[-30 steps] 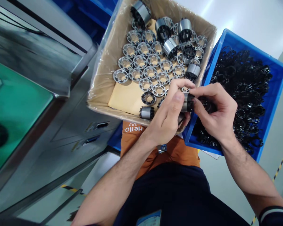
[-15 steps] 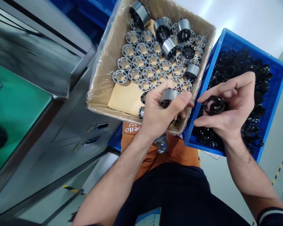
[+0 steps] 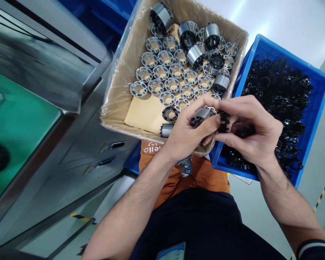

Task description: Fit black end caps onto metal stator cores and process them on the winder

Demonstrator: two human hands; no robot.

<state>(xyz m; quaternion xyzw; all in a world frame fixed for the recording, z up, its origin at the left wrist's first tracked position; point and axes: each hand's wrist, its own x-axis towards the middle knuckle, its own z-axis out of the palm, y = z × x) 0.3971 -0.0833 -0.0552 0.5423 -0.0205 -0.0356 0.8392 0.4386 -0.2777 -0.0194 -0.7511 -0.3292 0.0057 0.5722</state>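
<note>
My left hand [image 3: 186, 134] is wrapped round a silver motor stator core [image 3: 202, 116], tilted, above the near right part of the carton. My right hand [image 3: 260, 124] pinches a toothed black plastic ring [image 3: 223, 122] on edge, right at the core's right end; fingers hide whether they touch. Another dark piece [image 3: 245, 131] shows in my right palm, too shaded to name. In the lined carton [image 3: 116, 86], several slotted stator cores [image 3: 172, 85] stand in rows. Some cores with black ends [image 3: 195, 56] lie loosely on top of them.
A blue bin [image 3: 318, 104] full of black plastic rings [image 3: 281, 85] stands right of the carton. On the left is a metal machine [image 3: 78, 137] with a green panel [image 3: 24, 126]. Orange cloth [image 3: 165, 180] lies below the carton.
My right hand has moved left from over the blue bin and brought the black ring up to the core. My left hand has shifted slightly right, still holding the core.
</note>
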